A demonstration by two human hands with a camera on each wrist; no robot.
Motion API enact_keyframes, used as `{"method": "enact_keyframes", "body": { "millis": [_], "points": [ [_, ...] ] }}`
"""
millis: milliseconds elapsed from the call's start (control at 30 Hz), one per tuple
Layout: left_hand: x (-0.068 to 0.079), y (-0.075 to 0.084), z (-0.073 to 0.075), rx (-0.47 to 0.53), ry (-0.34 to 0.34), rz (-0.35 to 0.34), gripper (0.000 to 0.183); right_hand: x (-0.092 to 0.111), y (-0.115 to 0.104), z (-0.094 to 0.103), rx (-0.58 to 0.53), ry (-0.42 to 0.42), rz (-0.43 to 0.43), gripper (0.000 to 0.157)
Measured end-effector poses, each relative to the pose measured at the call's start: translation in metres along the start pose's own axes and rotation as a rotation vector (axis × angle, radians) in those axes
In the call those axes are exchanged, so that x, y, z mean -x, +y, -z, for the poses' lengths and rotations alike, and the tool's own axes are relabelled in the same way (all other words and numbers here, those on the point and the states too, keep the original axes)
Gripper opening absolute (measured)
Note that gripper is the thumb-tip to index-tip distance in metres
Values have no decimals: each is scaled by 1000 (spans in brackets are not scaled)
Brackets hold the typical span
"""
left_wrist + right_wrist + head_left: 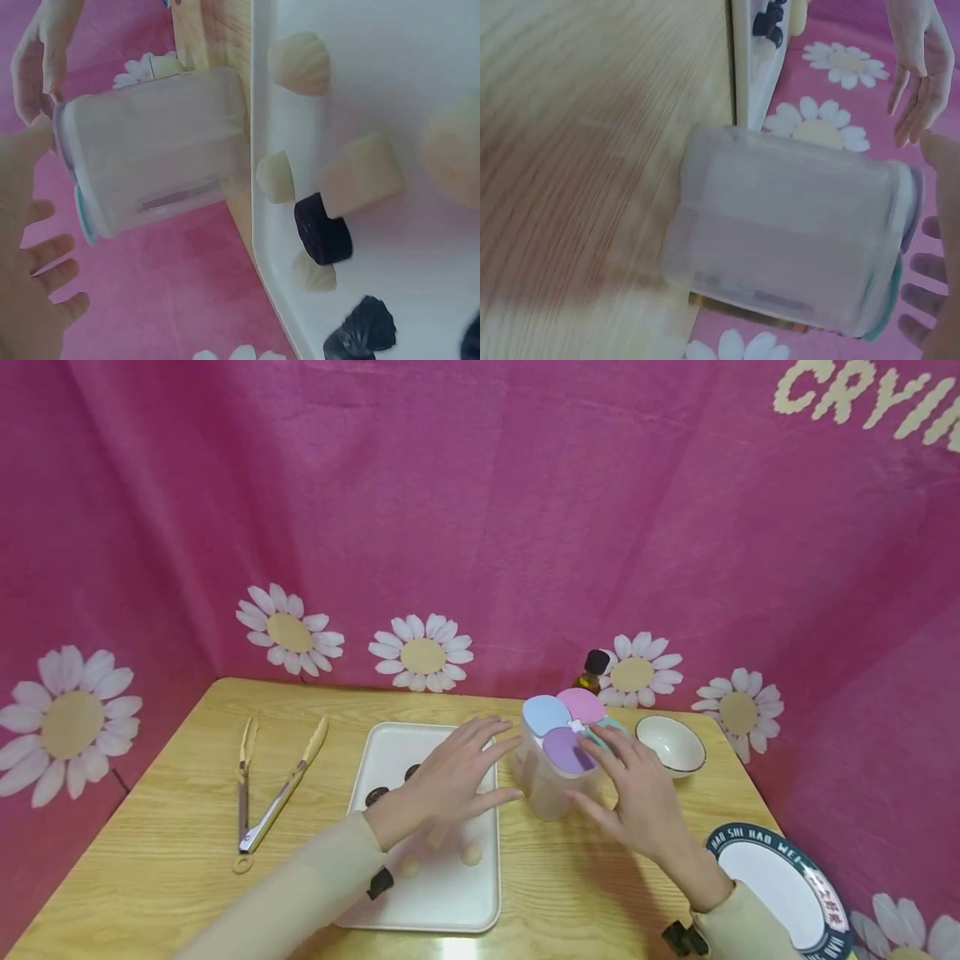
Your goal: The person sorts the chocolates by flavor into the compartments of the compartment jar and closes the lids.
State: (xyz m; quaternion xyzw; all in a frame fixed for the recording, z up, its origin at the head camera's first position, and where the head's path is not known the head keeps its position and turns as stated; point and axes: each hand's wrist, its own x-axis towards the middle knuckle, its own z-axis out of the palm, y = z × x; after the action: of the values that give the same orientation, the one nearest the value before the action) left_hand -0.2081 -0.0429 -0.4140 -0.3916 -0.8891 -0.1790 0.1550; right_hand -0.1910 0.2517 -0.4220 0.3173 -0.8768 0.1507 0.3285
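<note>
A translucent plastic container [550, 793] stands upright on the table, topped with petal-shaped lids: blue, pink, teal and purple. To its left is my left hand [459, 772], fingers spread and holding nothing. On the other side my right hand [637, 793] is spread too, its fingertips by the purple lid [567, 750] and the teal one; whether they touch is unclear. Below my left arm lies a white tray [480, 906]. It bears pale shell-shaped pieces [301, 64], a pale block [364, 176] and dark moulded pieces [324, 229]. My left forearm hides part of the tray.
Spread metal tongs [277, 810] with beige tips lie at the left of the table. A brown bottle [592, 675] with a black cap stands behind the container. Right of it sit a white bowl [672, 747] and, nearer, a dark-rimmed plate [772, 893]. Pink cloth hangs behind.
</note>
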Motion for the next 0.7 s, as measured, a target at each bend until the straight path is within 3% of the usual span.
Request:
{"method": "enact_keyframes", "body": {
  "millis": [333,700],
  "points": [
    [-36,-7,-19,-1,99,-82,50,-2,14,-8,-28,23,15,69],
    [-55,-3,-22,30,21,-52,41,-7,16,-9,-15,8,18,63]
  ]
}}
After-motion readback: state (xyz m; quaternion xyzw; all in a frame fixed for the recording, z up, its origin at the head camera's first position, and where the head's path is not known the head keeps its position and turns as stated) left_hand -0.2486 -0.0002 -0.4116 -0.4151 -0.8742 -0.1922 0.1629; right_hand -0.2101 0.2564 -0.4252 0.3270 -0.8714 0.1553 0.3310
